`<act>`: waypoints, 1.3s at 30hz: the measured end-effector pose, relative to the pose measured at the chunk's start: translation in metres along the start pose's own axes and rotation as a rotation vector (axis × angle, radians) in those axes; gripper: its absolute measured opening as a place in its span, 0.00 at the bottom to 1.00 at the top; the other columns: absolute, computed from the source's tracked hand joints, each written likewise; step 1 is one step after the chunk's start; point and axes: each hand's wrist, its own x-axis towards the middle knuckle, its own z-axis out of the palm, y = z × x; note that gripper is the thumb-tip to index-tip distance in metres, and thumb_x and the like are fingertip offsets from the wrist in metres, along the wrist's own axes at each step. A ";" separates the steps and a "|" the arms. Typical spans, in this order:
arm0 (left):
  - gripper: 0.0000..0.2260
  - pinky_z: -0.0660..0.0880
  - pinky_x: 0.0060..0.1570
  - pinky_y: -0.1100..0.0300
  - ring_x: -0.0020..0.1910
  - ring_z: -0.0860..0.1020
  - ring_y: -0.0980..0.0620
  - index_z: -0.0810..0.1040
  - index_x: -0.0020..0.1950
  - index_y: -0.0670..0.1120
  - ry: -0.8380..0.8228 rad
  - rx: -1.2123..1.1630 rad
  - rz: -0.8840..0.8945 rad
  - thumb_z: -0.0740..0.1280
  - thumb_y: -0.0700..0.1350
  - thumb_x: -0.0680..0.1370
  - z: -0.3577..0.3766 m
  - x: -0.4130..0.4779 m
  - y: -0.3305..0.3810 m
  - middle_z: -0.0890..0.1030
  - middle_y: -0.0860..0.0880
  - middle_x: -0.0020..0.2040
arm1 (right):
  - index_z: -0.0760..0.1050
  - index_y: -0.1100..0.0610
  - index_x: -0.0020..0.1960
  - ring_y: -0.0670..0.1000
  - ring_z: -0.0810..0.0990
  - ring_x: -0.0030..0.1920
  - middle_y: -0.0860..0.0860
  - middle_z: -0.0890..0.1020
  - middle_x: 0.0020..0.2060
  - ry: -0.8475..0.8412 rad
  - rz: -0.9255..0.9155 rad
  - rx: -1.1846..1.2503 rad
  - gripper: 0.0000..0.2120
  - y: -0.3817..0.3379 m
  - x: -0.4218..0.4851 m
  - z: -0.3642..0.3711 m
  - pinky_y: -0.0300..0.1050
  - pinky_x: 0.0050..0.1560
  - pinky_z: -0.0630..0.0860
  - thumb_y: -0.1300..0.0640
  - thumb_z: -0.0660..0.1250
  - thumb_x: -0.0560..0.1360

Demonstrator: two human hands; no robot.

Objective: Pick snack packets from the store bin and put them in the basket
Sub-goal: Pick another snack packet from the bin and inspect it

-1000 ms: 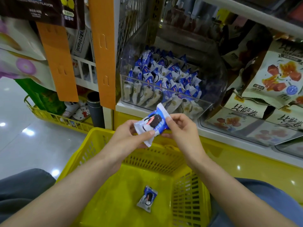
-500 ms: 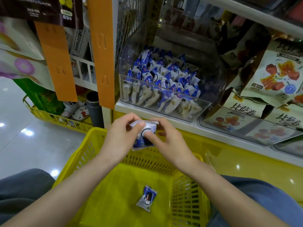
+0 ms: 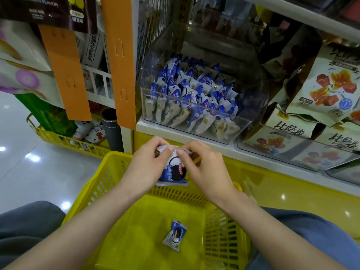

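A blue-and-white snack packet [image 3: 174, 171] hangs upright over the far rim of the yellow basket [image 3: 224, 238]. My left hand [image 3: 149, 165] and my right hand [image 3: 202, 168] both pinch its top edge. A second, similar packet [image 3: 175, 235] lies on the basket floor. The clear store bin [image 3: 249, 90], on the shelf just behind my hands, holds several more of these packets [image 3: 191, 98].
Beige snack bags [image 3: 327, 88] fill the shelf and a clear tray [image 3: 303, 152] to the right. An orange shelf post [image 3: 119, 61] stands left of the bin. Another yellow basket [image 3: 64, 141] with goods sits on the shiny floor at left. My knees flank the basket.
Both hands lowered the packet from in front of the bin toward the basket rim and turned it from slanted to hanging upright by its top edge.
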 end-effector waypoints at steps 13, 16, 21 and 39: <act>0.16 0.75 0.43 0.56 0.42 0.80 0.50 0.78 0.51 0.45 -0.062 -0.560 -0.535 0.56 0.53 0.80 -0.008 0.003 0.009 0.82 0.46 0.44 | 0.78 0.61 0.46 0.52 0.80 0.47 0.54 0.80 0.47 0.050 -0.205 -0.026 0.05 0.006 -0.004 0.004 0.47 0.45 0.77 0.60 0.66 0.74; 0.09 0.77 0.40 0.59 0.41 0.81 0.51 0.79 0.52 0.40 -0.029 -0.667 -0.511 0.62 0.43 0.78 -0.006 0.002 0.008 0.83 0.44 0.44 | 0.79 0.61 0.44 0.54 0.80 0.50 0.55 0.80 0.49 -0.010 -0.285 -0.085 0.05 0.005 -0.006 0.007 0.48 0.46 0.77 0.59 0.67 0.73; 0.09 0.75 0.51 0.54 0.47 0.81 0.49 0.78 0.57 0.44 0.035 -0.499 -0.374 0.63 0.41 0.78 -0.006 0.002 0.006 0.84 0.46 0.48 | 0.69 0.49 0.57 0.40 0.75 0.53 0.46 0.76 0.52 -0.063 0.090 0.293 0.12 -0.003 -0.004 0.012 0.32 0.51 0.74 0.55 0.66 0.75; 0.09 0.74 0.43 0.66 0.46 0.77 0.55 0.73 0.52 0.52 0.017 0.121 0.080 0.69 0.43 0.74 0.004 -0.002 0.000 0.78 0.52 0.52 | 0.73 0.61 0.52 0.42 0.79 0.34 0.51 0.80 0.38 -0.188 0.717 0.973 0.09 -0.006 0.004 0.007 0.41 0.39 0.81 0.56 0.63 0.77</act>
